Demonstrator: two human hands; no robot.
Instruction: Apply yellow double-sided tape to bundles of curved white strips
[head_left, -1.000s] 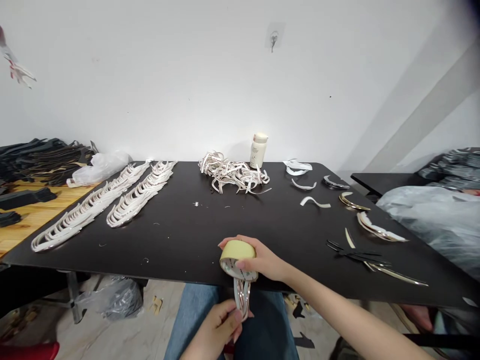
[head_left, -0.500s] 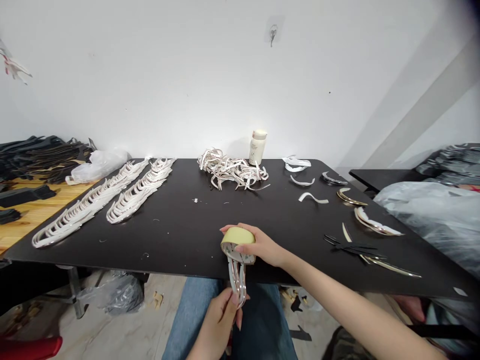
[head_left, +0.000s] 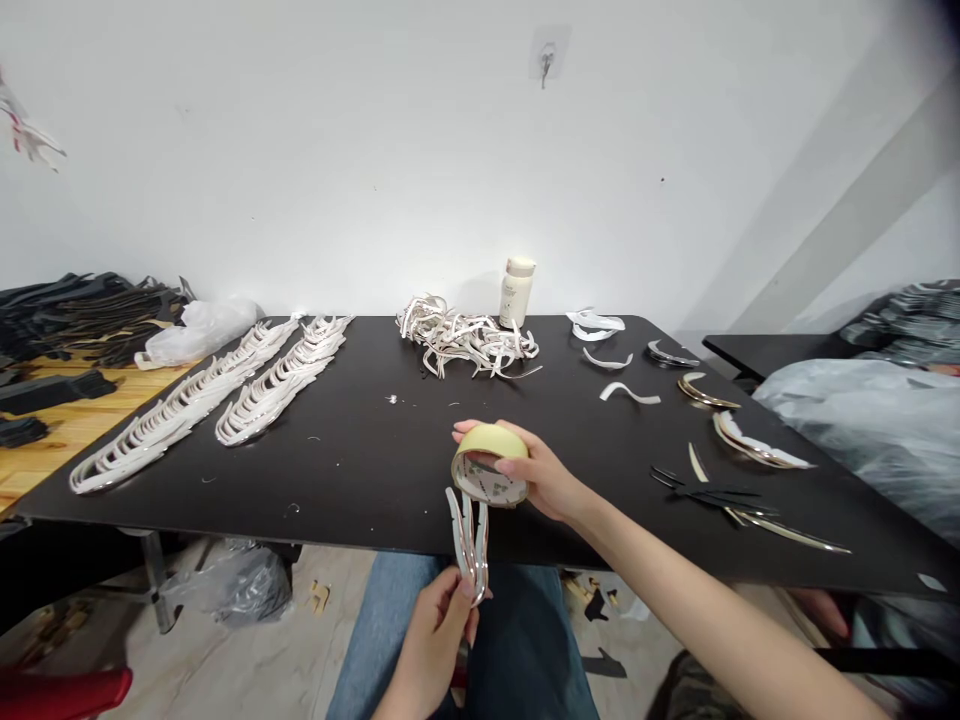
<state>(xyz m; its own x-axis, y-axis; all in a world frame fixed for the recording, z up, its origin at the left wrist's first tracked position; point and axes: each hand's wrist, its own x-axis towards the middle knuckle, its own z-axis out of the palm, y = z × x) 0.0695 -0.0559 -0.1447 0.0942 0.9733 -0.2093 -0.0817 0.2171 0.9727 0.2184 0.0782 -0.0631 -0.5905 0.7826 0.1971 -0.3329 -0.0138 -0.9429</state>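
Note:
My right hand point(head_left: 546, 472) is closed round a roll of pale yellow tape point(head_left: 490, 441), with the thumb inside the ring. Below the roll, my left hand point(head_left: 441, 622) pinches the lower end of several curved strips point(head_left: 469, 545), white with shiny metallic edges. They fan upward over the table's front edge, and their tops sit close under the roll. Whether tape joins roll and strips I cannot tell. Long overlapping rows of similar strips point(head_left: 176, 415) lie on the left of the black table point(head_left: 360, 440).
A tangled heap of pale strips point(head_left: 469, 340) lies at the back beside a cream bottle point(head_left: 517, 292). On the right are curved white pieces point(head_left: 630, 394), gold-edged pieces point(head_left: 757, 445) and thin black strips point(head_left: 712, 495). A plastic-wrapped bundle point(head_left: 847, 420) stands beyond the right edge.
The tape roll in my right hand has moved slightly up and right. The strips' upper ends have spread apart, while my left hand keeps its pinch.

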